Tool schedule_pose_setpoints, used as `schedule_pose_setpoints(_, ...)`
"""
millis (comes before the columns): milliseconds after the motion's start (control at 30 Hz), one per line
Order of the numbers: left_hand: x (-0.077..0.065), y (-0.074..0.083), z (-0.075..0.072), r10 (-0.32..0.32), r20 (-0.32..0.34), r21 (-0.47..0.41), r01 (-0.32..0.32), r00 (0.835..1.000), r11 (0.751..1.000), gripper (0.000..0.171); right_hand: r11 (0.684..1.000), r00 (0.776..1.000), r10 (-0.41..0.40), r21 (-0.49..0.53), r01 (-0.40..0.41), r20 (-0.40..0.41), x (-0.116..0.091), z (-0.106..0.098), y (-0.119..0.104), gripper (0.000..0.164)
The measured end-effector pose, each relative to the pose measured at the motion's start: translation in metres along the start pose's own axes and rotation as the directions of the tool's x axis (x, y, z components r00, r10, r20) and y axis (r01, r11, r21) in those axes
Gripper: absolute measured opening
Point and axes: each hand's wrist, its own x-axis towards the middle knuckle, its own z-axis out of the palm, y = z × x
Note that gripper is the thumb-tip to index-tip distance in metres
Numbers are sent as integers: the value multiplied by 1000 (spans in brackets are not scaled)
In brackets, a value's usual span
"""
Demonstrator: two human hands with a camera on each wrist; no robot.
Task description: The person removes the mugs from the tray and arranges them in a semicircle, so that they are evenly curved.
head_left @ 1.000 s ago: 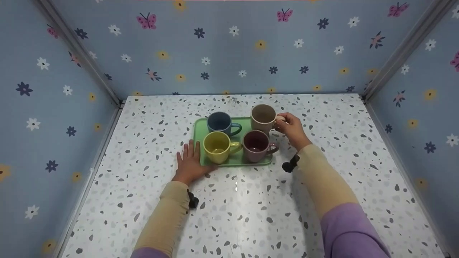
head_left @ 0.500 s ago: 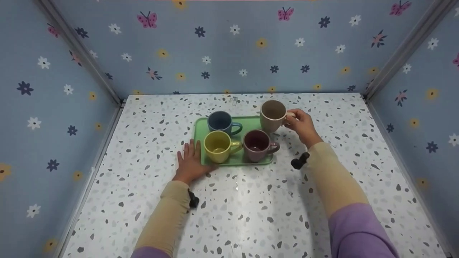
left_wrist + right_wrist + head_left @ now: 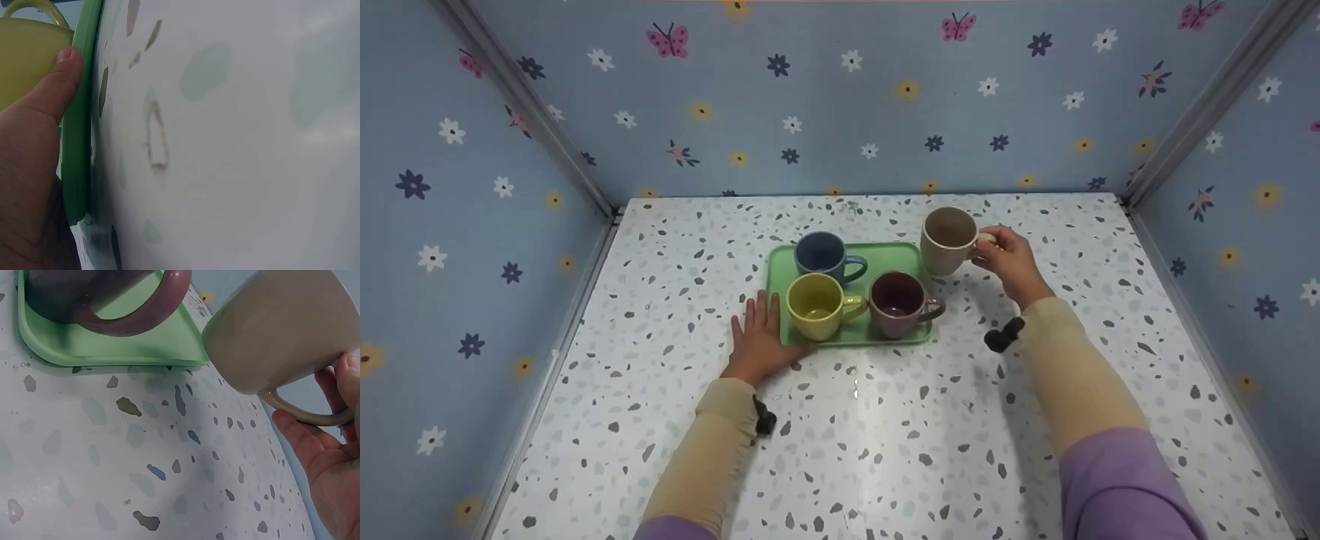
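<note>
- And there goes the beige mug (image 3: pixel 941 259)! Out beyond the left of the right hand (image 3: pixel 1012 259) it has slid rightward over the past second, from above the green tray (image 3: pixel 885 259) to its far right edge.
- The right hand has gone with it, thumb and fingers pinching the handle.
- That leaves three mugs on the tray: the plum mug (image 3: pixel 894 324), nearer the body and left of the right hand; the yellow mug (image 3: pixel 812 324), just right of the left fingers; and the blue mug (image 3: pixel 812 259) beyond it. Those three hold their places.
- The left hand (image 3: pixel 757 349) hasn't budged: fingers straight and spread by the tray's left side, thumb at the near rim, steadying it, I'd judge.
- Now the tricky bits: I cannot tell whether the beige mug's base is over the tray's edge or just past it.
- Behind the handle, some right fingers are partly hidden.
- The left wrist view crops the yellow mug and left fingertips; the right wrist view cuts off the plum mug's top.
</note>
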Motion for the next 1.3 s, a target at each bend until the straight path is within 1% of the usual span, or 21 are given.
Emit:
schedule_pose_setpoints(233,-2,2,-1,3,-9,-3,-3,1000,1000,127,999,999,18,-26,-19,-38,-2,-9,2,27)
schedule_pose_setpoints(433,-2,3,-1,6,-19,-1,-6,1000,1000,128,997,997,41,-63,-45,-62,0,-22,4,27)
schedule_pose_setpoints(700,-2,0,1,-16,0,5,16,1000,1000,129,996,997,60,-65,-64,-57,2,-36,10,31)
schedule_pose_setpoints(767,-2,0,1,-9,1,0,9,1000,1000,129,995,996,64,-68,-68,-59,2,-39,11,32)
schedule_pose_setpoints(933,-1,1,0,0,-2,-5,0,1000,1000,129,996,995,78,-44,-81,-59,0,-41,14,31)
schedule_pose_setpoints(1100,0,0,1,-9,7,-10,9,1000,1000,130,995,994,96,-19,-97,-51,-7,-39,9,27)
schedule_pose_setpoints(1200,0,-1,2,-10,10,-12,10,1000,1000,130,993,992,117,-22,-118,-50,-9,-38,8,28)
schedule_pose_setpoints(1300,0,-2,3,-10,8,-11,10,1000,1000,131,990,989,138,-34,-140,-50,-8,-39,13,30)
